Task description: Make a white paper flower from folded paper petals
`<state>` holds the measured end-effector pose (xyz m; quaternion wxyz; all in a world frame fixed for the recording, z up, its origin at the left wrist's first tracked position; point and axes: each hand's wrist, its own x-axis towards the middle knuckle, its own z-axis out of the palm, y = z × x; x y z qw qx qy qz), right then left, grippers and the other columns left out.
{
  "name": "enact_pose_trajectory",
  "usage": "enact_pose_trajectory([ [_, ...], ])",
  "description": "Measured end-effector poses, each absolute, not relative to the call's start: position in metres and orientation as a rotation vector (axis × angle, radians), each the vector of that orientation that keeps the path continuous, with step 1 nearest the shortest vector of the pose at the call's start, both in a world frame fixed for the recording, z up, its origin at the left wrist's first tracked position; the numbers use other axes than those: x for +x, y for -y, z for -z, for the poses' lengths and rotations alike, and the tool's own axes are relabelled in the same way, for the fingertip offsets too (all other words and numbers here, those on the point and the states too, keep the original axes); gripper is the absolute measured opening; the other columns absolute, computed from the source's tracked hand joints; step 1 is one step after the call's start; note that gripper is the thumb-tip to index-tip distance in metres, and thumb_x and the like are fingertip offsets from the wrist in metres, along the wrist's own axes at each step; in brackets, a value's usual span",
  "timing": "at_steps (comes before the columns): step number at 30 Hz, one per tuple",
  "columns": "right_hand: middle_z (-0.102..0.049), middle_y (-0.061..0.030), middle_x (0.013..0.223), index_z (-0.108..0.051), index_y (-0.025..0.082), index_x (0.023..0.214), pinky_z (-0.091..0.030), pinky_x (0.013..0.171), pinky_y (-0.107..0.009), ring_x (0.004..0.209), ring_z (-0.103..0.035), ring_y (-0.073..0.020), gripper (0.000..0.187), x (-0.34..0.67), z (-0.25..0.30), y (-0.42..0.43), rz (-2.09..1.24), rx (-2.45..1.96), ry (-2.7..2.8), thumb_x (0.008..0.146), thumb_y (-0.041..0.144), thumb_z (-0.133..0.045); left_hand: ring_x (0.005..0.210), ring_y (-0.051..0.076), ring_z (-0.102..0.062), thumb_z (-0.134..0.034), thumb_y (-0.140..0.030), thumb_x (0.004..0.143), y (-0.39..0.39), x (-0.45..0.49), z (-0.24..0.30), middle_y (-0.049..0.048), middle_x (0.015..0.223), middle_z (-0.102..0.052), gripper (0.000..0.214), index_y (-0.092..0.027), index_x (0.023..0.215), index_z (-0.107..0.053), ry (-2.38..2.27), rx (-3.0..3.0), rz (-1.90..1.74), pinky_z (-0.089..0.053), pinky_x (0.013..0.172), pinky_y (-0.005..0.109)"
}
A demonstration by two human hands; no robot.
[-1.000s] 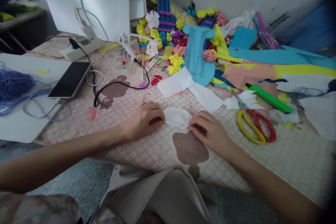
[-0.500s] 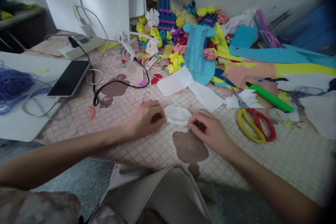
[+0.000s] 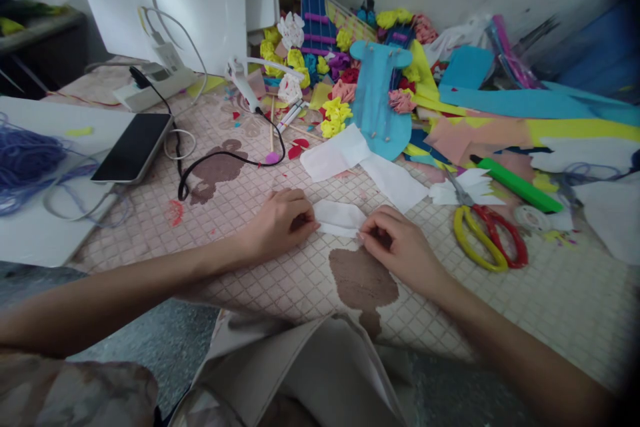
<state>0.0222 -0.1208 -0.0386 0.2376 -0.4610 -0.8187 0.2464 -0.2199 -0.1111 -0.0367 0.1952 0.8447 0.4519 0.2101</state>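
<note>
A small white paper strip [image 3: 340,215] lies low over the table in front of me, its near edge turned up in a narrow fold. My left hand [image 3: 287,220] pinches its left end between thumb and fingers. At the right end my right hand [image 3: 393,240] is closed in a pinch on the near corner. Just beyond it, two more white paper pieces [image 3: 393,180] rest on the tablecloth, one overlapping the other. To the right lie scissors [image 3: 490,237] with one yellow and one red handle, their blades over a cut white scrap [image 3: 467,188].
A green cutter [image 3: 517,185] and a tape roll [image 3: 530,218] lie at the right. Behind stand a blue guitar-shaped cutout [image 3: 377,100], crumpled paper flowers [image 3: 336,117] and coloured paper strips. A glue gun [image 3: 243,85], its black cord, a phone [image 3: 133,148] and purple yarn [image 3: 30,163] are left.
The fold along the paper's near edge looks flatter and more even. Both hands keep their pinch and have barely moved; the view has shifted slightly.
</note>
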Motion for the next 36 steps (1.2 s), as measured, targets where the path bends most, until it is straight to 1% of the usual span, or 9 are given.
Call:
enact_pose_trajectory([
  [8,-0.051,-0.0015,0.074,-0.053,0.019,0.070,-0.039,0.063,-0.028,0.074,-0.051,-0.0159,0.011,0.0171,0.0363,0.1206,-0.648,-1.324,2.250,0.080,0.015,-0.053,0.078,0.016,-0.051,-0.056,-0.024,0.082,0.1111,-0.2184,0.0385,0.0033,0.076,-0.057,0.013,-0.015,0.072,-0.057,-1.318,2.378,-0.586,-0.037,0.072,0.029],
  [24,-0.051,-0.0001,0.073,-0.051,0.020,0.068,-0.038,0.061,-0.027,0.071,-0.051,-0.0143,0.010,0.0149,0.0373,0.1194,-0.613,-1.360,2.250,0.076,0.013,-0.054,0.077,0.016,-0.051,-0.058,-0.023,0.079,0.1106,-0.2151,0.0367,0.0032,0.075,-0.058,0.012,-0.015,0.070,-0.057,-1.361,2.369,-0.563,-0.038,0.073,0.031],
  [30,-0.053,0.0006,0.079,-0.054,0.020,0.078,-0.040,0.063,-0.026,0.070,-0.051,-0.0123,0.009,0.0185,0.0380,0.1190,-0.689,-1.321,2.237,0.077,0.012,-0.055,0.086,0.017,-0.052,-0.058,-0.018,0.078,0.1136,-0.2169,0.0367,0.0032,0.085,-0.059,0.003,-0.017,0.080,-0.060,-1.327,2.296,-0.646,-0.038,0.079,0.033],
  [33,-0.054,0.0003,0.082,-0.057,0.021,0.080,-0.039,0.062,-0.025,0.069,-0.052,-0.0114,0.009,0.0186,0.0364,0.1181,-0.700,-1.288,2.277,0.078,0.012,-0.053,0.092,0.018,-0.051,-0.055,-0.016,0.081,0.1142,-0.2173,0.0355,0.0032,0.090,-0.058,0.011,-0.020,0.083,-0.065,-1.263,2.307,-0.643,-0.037,0.083,0.034],
  [36,-0.055,0.0002,0.079,-0.057,0.020,0.076,-0.038,0.060,-0.025,0.068,-0.052,-0.0119,0.005,0.0136,0.0343,0.1174,-0.638,-1.328,2.304,0.079,0.018,-0.054,0.094,0.020,-0.049,-0.059,-0.023,0.080,0.1136,-0.2140,0.0330,0.0031,0.090,-0.058,0.008,-0.021,0.082,-0.067,-1.294,2.346,-0.594,-0.035,0.084,0.037],
])
